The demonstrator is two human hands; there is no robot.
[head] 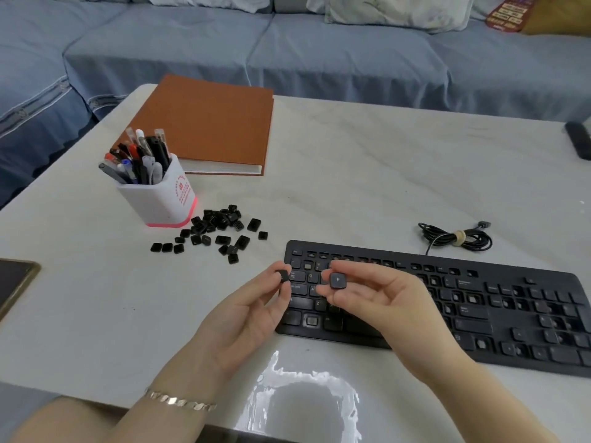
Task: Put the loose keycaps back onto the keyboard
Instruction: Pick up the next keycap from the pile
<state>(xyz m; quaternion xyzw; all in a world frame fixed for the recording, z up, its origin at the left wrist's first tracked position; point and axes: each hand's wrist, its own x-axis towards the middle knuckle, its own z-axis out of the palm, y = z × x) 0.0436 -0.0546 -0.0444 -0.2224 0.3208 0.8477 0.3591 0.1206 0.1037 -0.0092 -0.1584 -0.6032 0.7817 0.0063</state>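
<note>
Head view: the left hand [243, 318] pinches a small keycap [283, 276] and the right hand [387, 302] pinches a bigger keycap [337, 280], both over the left end of the keyboard [499, 318]. More keycaps [217, 228] lie in a pile on the table [351, 187] beside a white cup [160, 199] full of pens [140, 158].

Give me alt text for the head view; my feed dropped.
The left hand pinches a keycap and the right hand a second keycap, both above the left end of a black keyboard with keys missing. More keycaps lie in a pile on the white table to the left, by a pen cup and an orange notebook.
</note>
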